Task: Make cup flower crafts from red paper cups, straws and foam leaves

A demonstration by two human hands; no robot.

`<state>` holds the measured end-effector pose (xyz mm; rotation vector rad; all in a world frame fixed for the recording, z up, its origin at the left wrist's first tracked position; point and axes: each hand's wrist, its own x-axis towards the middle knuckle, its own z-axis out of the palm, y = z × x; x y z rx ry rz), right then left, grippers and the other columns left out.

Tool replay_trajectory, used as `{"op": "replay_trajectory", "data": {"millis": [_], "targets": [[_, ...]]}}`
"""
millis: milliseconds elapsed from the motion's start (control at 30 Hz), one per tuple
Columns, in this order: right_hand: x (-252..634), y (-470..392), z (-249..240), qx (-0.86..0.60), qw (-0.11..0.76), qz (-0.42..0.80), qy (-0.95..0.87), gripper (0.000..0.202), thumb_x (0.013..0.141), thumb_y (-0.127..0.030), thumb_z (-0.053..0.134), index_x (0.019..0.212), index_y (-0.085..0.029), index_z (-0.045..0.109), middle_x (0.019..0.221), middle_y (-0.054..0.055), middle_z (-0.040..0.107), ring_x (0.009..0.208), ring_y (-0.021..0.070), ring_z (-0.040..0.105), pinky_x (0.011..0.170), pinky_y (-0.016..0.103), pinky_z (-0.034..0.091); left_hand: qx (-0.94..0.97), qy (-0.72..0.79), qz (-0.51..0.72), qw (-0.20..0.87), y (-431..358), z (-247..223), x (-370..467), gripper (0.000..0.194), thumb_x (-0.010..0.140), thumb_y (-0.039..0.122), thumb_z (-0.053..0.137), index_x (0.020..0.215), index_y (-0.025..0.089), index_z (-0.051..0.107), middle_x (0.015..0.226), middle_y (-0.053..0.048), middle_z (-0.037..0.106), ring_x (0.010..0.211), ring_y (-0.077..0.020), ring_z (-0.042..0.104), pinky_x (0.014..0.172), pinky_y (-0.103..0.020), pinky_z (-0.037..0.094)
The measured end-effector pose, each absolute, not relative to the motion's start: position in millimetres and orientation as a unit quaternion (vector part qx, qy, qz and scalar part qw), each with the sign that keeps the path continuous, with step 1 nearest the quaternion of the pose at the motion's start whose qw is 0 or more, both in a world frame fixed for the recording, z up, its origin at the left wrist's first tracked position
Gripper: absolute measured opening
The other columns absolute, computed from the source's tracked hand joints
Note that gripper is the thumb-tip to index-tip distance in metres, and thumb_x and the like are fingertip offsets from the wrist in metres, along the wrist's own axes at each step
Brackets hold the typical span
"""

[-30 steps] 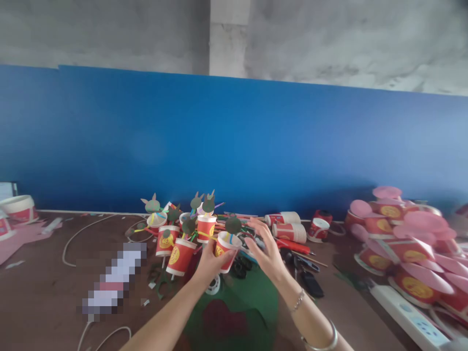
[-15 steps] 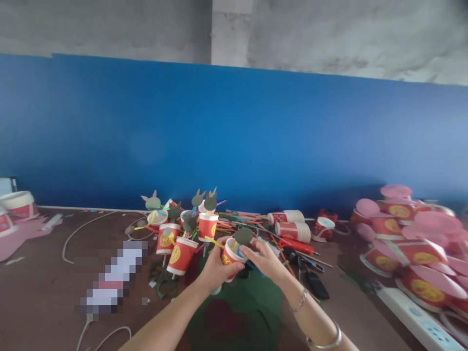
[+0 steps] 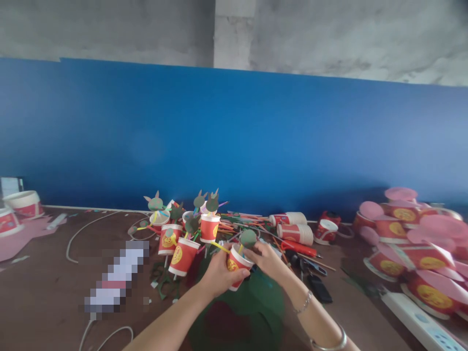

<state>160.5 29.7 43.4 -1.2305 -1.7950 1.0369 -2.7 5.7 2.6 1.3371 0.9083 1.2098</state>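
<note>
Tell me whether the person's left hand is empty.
No, the left hand is wrapped around the side of a red paper cup, with its thumb across the front.

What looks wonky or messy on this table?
Some stacked paper cups lie on their sides instead of standing up. A leaning red cup tilts just left of the held cup in the left hand. Green scraps also lie untidily on the brown table.
</note>
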Motion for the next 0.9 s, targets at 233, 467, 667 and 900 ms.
{"op": "replay_trajectory", "data": {"millis": [233,467,667,900], "targets": [[165.4,32.1,43.6,-0.442,0.343,0.448,-0.697,0.034,0.073,-0.046,0.062,0.078,-0.013,0.067,0.071,0.002,0.066,0.066,0.018,0.058,0.058,0.025,0.044,0.557,0.401,0.579,0.44,6.3,8.6,-9.1,0.048,0.072,0.033,0.065,0.114,0.018,0.051,0.108,-0.009,0.059,0.102,-0.0222,0.055,0.09,-0.034,0.041],[161.5,25.9,44.7,-0.411,0.305,0.512,-0.689,0.035,0.073,-0.044,0.063,0.09,-0.014,0.067,0.08,0.004,0.068,0.076,0.0214,0.06,0.068,0.029,0.048,0.471,0.373,0.6,0.528,9.2,17.0,-8.7,0.039,0.073,0.038,0.063,0.105,0.017,0.056,0.101,-0.009,0.064,0.097,-0.022,0.058,0.084,-0.032,0.044],[156.4,19.9,45.0,-0.375,0.285,0.492,-0.732,0.019,0.076,-0.034,0.061,0.084,-0.017,0.065,0.077,0.001,0.064,0.072,0.0172,0.055,0.062,0.025,0.043,0.486,0.376,0.562,0.554,12.8,9.6,-3.4,0.02,0.071,0.033,0.065,0.079,0.015,0.062,0.075,-0.004,0.065,0.073,-0.0171,0.059,0.069,-0.027,0.044],[161.3,25.7,38.3,-0.445,0.271,0.424,-0.741,0.043,0.083,-0.05,0.047,0.058,-0.015,0.049,0.053,-0.006,0.037,0.052,0.0077,0.032,0.047,0.021,0.025,0.472,0.402,0.578,0.531,16.3,3.3,-7.5,0.018,0.07,0.033,0.064,0.073,0.016,0.06,0.065,0.0,0.062,0.063,-0.0141,0.055,0.061,-0.024,0.04]]}}
